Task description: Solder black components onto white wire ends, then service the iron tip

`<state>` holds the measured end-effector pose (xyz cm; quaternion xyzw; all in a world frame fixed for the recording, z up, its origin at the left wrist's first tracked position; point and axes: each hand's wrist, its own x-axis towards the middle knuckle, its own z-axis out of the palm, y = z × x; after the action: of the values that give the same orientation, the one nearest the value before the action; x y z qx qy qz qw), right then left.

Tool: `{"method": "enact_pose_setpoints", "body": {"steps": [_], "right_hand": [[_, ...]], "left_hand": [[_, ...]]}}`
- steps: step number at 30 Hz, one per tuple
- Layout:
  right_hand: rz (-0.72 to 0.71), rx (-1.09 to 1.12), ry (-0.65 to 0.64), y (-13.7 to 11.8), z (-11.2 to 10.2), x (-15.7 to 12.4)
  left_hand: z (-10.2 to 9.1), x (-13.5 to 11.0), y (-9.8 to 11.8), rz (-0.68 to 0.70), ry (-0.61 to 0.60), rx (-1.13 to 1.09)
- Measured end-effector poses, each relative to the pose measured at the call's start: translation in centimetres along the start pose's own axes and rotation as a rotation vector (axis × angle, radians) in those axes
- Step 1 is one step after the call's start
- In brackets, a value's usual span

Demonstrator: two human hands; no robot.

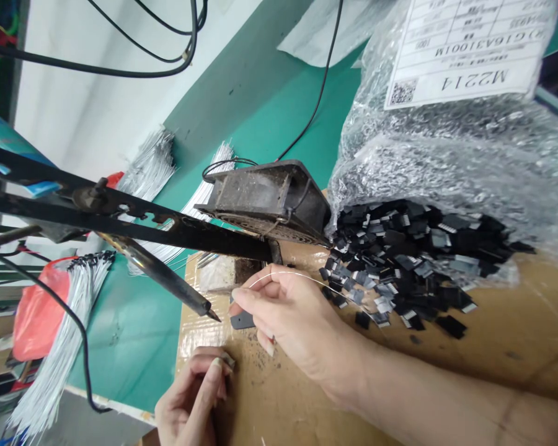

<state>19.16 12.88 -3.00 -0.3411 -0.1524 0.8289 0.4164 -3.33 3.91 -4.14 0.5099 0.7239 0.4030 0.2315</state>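
Observation:
My right hand (288, 310) reaches in from the right, with thumb and forefinger pinched on a thin white wire (302, 274). The wire bends back over the hand towards the pile of black parts. Under these fingers lies a flat dark grey piece (242, 319) on the cardboard. Lower left, my left hand (198, 393) is closed, and a small dark piece (230, 361) shows at its fingertips, partly hidden. Between and above the hands, a soldering iron (167, 282) points its tip down to the right, apart from both hands.
Small black parts with silver contacts (400, 266) spill from a bubble-wrap bag (446, 148) onto the cardboard (516, 310). A dusty fan (260, 192) stands behind a black metal arm (204, 238). Bundles of white wires (69, 322) lie on the green mat (130, 322).

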Motion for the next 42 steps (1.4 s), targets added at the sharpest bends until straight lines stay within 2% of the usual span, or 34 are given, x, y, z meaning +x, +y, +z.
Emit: {"method": "enact_pose_setpoints", "body": {"steps": [6,12,19,29,42], "right_hand": [[0.011,0.002,0.006,-0.1,0.1,0.2],[0.008,0.006,0.004,-0.1,0.1,0.2],[-0.006,-0.009,0.002,0.0,0.0,0.2],[0.0,0.042,0.008,0.4,0.2,0.6],[-0.007,0.008,0.014,0.1,0.1,0.4]], "left_hand": [[0.8,-0.4,0.9,0.006,0.05,0.003],[0.3,-0.1,0.4,-0.001,0.018,-0.025],[0.9,-0.7,0.7,-0.021,0.013,-0.08],[-0.2,0.1,-0.1,0.017,-0.003,-0.001],[0.2,0.0,0.4,0.019,0.019,0.013]]}}
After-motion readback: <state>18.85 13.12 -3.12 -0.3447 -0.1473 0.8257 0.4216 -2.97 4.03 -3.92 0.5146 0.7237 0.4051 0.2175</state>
